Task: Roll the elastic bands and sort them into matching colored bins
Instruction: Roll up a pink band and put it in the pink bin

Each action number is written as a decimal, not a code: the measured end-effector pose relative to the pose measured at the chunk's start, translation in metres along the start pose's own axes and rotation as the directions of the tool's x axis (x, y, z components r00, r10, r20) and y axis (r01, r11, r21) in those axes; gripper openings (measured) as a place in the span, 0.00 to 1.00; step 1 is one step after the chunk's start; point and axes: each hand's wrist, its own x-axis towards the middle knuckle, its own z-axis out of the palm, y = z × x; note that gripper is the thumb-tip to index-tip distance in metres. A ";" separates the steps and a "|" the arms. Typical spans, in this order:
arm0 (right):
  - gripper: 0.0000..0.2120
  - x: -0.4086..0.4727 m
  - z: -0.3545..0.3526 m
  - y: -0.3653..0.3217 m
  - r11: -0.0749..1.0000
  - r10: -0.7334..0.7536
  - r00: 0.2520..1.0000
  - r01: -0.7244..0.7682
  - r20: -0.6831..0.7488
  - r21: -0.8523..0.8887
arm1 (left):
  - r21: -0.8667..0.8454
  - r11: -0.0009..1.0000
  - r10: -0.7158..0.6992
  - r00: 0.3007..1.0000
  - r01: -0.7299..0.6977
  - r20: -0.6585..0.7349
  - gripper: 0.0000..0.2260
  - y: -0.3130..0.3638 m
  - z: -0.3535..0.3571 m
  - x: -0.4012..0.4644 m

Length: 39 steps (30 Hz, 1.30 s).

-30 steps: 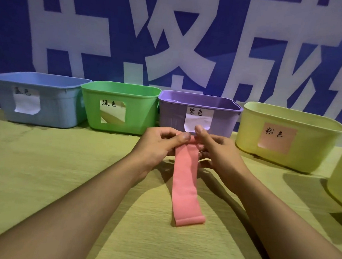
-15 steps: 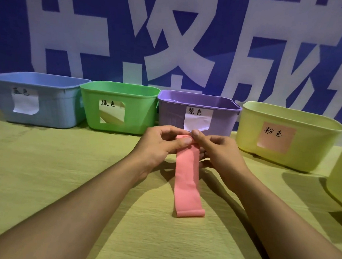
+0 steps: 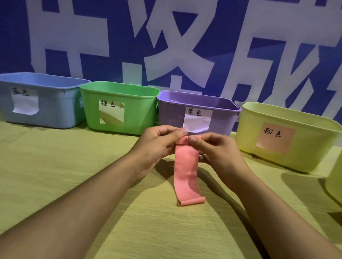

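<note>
Four labelled bins stand in a row at the back of the table point(image 3: 58, 181); the pink-labelled yellow bin point(image 3: 289, 139) is rightmost. The pink band point(image 3: 185, 172) trails from raised hands down onto the table. Left hand point(image 3: 158, 144) and right hand point(image 3: 219, 152) pinch its top end: rolling is barely begun, and must continue down the strip.

Pink band point(image 3: 186, 172): thin stretchy rubbery sheet, matt, smooth, slightly creased near rolled top. Table covering point(image 3: 58, 181): yellow-green, matt, fine ribbed grain. Blue bin point(image 3: 54, 108), green bin point(image 3: 134, 113), purple bin point(image 3: 171, 115), pale yellow bin point(image 3: 309, 149): moulded plastic, smooth, faint sheen; blue and purple walls ribbed. Labels point(image 3: 197, 121): paper, matt, handwritten ink. Backdrop point(image 3: 174, 36): printed blue-white sheet, flat matt finish.
</note>
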 end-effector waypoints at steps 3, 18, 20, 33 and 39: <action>0.14 0.000 0.001 0.000 1.000 -0.026 1.000 0.026 0.013 0.004 | 0.084 0.995 -0.046 0.999 0.047 -0.014 0.14 -0.002 0.000 0.000; 0.28 -0.004 0.002 -0.006 0.984 0.176 0.984 -0.176 -0.009 -0.035 | 0.123 0.992 -0.015 1.000 0.015 0.000 0.13 -0.002 -0.002 0.000; 0.30 -0.004 0.002 -0.006 0.979 0.196 0.980 -0.197 -0.020 -0.061 | 0.119 0.993 -0.009 1.000 0.008 0.012 0.11 -0.002 -0.001 -0.001; 0.22 -0.001 -0.002 0.002 0.989 0.098 0.994 -0.102 -0.047 -0.108 | 0.163 0.986 0.031 0.999 -0.034 0.017 0.11 -0.004 -0.003 -0.001; 0.17 0.000 0.000 0.002 0.998 0.051 0.998 -0.052 -0.022 -0.045 | 0.150 0.989 0.011 1.000 -0.014 0.019 0.11 -0.004 -0.005 0.001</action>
